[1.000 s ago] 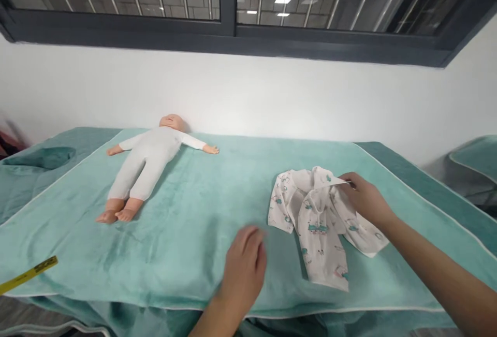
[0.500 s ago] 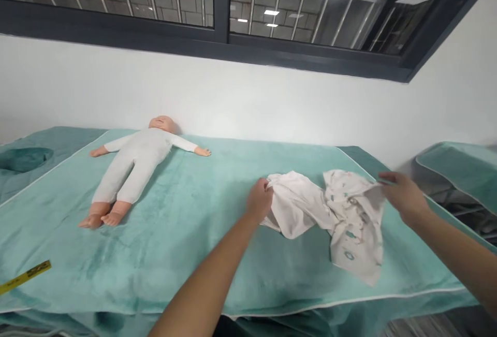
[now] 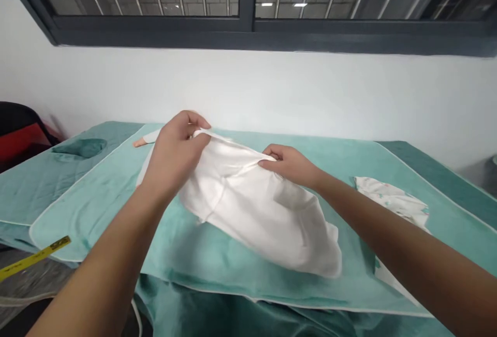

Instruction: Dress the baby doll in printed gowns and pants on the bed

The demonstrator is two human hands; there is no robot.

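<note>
A plain white baby garment (image 3: 252, 207) hangs between my two hands above the bed, its lower part drooping to the right. My left hand (image 3: 182, 140) pinches one end of its upper edge. Farther along that edge, my right hand (image 3: 289, 163) grips it between thumb and fingers. Behind my left hand and forearm lies a baby doll, mostly hidden; one doll hand (image 3: 140, 142) and part of a white sleeve show. A patterned white cloth garment (image 3: 392, 197) lies on the bed at right, partly covered by my right forearm.
A teal cover (image 3: 330, 295) is spread over the bed. At the left lie a yellow strip (image 3: 34, 259) and a rumpled teal cloth (image 3: 79, 148). A red and black item (image 3: 19, 135) stands at the far left. The white wall (image 3: 272, 88) and barred window rise behind.
The plain white garment has been lifted and carried left, apart from the patterned one, which is released on the bed. My right hand has moved from the patterned garment to the white one.
</note>
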